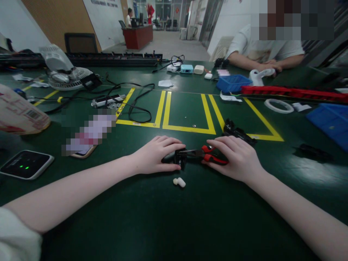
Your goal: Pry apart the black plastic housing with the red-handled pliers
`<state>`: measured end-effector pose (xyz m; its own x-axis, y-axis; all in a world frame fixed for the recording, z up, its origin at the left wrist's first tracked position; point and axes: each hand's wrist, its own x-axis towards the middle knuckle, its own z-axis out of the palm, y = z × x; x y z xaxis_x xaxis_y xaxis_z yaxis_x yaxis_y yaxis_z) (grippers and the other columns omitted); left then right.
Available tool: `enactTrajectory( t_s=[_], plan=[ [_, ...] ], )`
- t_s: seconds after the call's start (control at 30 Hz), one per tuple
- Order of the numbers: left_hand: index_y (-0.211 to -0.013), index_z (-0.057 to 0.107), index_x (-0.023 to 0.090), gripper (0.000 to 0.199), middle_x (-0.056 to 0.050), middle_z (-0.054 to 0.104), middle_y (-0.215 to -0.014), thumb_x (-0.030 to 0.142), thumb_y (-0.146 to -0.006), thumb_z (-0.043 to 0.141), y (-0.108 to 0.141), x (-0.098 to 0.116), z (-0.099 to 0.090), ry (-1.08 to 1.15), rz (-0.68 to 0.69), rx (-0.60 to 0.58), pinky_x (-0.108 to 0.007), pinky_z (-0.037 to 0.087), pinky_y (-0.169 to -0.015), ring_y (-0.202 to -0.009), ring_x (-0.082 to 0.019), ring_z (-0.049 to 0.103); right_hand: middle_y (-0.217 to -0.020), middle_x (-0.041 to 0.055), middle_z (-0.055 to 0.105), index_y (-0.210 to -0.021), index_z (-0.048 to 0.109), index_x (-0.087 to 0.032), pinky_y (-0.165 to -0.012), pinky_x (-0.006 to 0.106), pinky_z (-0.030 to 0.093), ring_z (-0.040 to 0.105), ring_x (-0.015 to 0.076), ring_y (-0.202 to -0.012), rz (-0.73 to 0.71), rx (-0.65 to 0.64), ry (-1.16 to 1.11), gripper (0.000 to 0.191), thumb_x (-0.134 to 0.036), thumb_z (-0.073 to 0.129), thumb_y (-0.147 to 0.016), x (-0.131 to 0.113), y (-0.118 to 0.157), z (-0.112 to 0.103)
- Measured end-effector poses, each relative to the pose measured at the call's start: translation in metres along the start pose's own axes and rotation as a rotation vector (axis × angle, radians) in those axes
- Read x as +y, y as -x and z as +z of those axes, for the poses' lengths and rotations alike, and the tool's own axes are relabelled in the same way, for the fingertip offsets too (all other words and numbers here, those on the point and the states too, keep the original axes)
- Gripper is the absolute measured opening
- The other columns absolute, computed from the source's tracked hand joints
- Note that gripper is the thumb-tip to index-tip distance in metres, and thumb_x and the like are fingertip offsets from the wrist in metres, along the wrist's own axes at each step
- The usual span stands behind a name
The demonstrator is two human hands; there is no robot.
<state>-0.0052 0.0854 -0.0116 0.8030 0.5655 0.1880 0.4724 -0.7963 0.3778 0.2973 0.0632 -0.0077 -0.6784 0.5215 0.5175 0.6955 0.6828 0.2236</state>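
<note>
Small dark black plastic part (181,164): above the green desk (190,224), between the two hands, at the left hand's fingertips. Its long axis cannot be made out. Left hand (159,156) is the nearer; thumb and fingers are closed about the part. Steel long-nose pliers with red-and-black handles (214,159) lie crosswise, nose pointing left and meeting the part; whether the nose grips it cannot be told. Right hand (239,157) has its fingers curled around the handles, which stand slightly apart. Small white glossy earbud (180,182) lies just nearer the wearer.
</note>
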Motion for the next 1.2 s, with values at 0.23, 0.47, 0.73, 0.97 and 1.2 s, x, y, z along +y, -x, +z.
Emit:
enactTrajectory(
  t_s=[0.23,0.47,0.73,0.97,1.2],
  plan=[
    [-0.144,0.045,0.024,0.058,-0.010,0.052,-0.144,0.049,-0.094,0.058,0.0004,0.0021,-0.0018,0.004,-0.010,-0.003,-0.047,0.043,-0.105,-0.126,-0.028,0.051,-0.098,0.0130,0.071,-0.111,0.061,-0.012,-0.073,0.034,0.051,0.066,0.0228,-0.086,0.006,-0.001,-0.014,0.044,-0.047,0.065,-0.085,-0.0006,-0.0005,0.0001],
    [-0.144,0.045,0.024,0.058,-0.010,0.052,-0.144,0.050,-0.093,0.058,0.0004,0.0020,-0.0011,0.013,-0.011,0.004,-0.048,0.042,-0.106,-0.126,-0.029,0.051,-0.096,0.0109,0.074,-0.115,0.063,-0.016,-0.082,0.042,0.047,0.066,0.0260,-0.089,0.006,-0.016,-0.011,0.047,-0.050,0.066,-0.083,-0.0004,-0.0008,0.0001],
    [-0.143,0.046,0.024,0.059,-0.010,0.052,-0.144,0.053,-0.093,0.058,0.0001,-0.0005,0.0000,0.013,0.003,0.000,-0.048,0.041,-0.107,-0.127,-0.028,0.051,-0.093,0.0108,0.074,-0.106,0.065,-0.014,-0.080,0.042,0.044,0.064,0.0256,-0.085,-0.034,-0.004,0.056,0.043,-0.050,0.068,-0.082,-0.0017,-0.0021,-0.0013],
    [-0.143,0.046,0.024,0.058,-0.009,0.053,-0.143,0.053,-0.094,0.057,0.0003,0.0003,-0.0009,0.026,-0.018,-0.007,-0.047,0.042,-0.106,-0.126,-0.027,0.051,-0.095,0.0116,0.073,-0.108,0.064,-0.014,-0.081,0.042,0.045,0.063,0.0265,-0.088,-0.039,-0.004,0.089,0.043,-0.049,0.067,-0.083,-0.0015,-0.0021,-0.0015],
    [-0.143,0.047,0.024,0.059,-0.009,0.052,-0.144,0.052,-0.092,0.059,0.0001,0.0016,-0.0005,0.010,-0.001,-0.010,-0.047,0.042,-0.105,-0.125,-0.028,0.051,-0.103,0.0153,0.071,-0.114,0.062,-0.013,-0.081,0.042,0.052,0.064,0.0275,-0.095,-0.007,0.003,-0.046,0.047,-0.048,0.068,-0.082,-0.0001,-0.0011,0.0005]
  ],
)
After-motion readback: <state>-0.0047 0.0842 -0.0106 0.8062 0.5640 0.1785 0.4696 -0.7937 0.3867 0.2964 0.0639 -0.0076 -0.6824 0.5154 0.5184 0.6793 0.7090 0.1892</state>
